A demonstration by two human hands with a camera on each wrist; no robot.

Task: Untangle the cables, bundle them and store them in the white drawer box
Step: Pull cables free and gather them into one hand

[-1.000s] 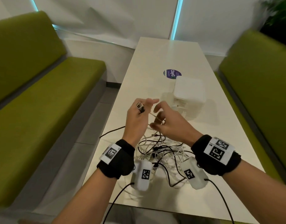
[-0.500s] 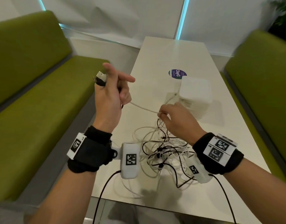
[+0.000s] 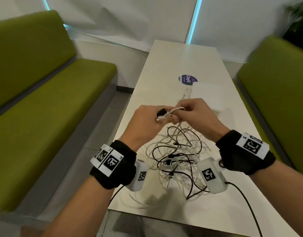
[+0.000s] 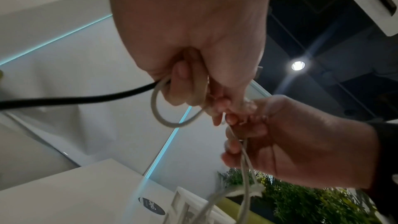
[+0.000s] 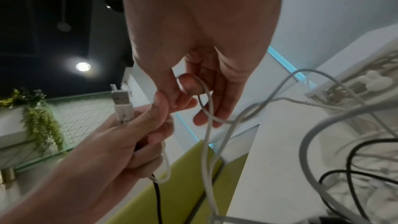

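A tangle of white and black cables [image 3: 178,156] lies on the white table [image 3: 185,57]. Above it my two hands meet. My left hand [image 3: 162,116] grips the plug end of a white cable [image 3: 177,108] together with a black cable [image 4: 64,99]. The white USB plug [image 5: 122,106] sticks up out of that fist, and a small white loop [image 4: 159,117] hangs below it. My right hand [image 3: 180,113] pinches the same white cable [image 5: 206,108] just beside the left. The white drawer box [image 3: 207,96] stands behind the hands.
Green sofas flank the table, one on the left [image 3: 44,100] and one on the right [image 3: 275,91]. A round dark sticker [image 3: 187,80] sits on the table beyond the box. The near table edge [image 3: 181,218] runs just under my wrists.
Half a second ago my left hand was raised to the left, drawing the white cable taut. It has come back to the right hand above the tangle, and the cable between them now loops.
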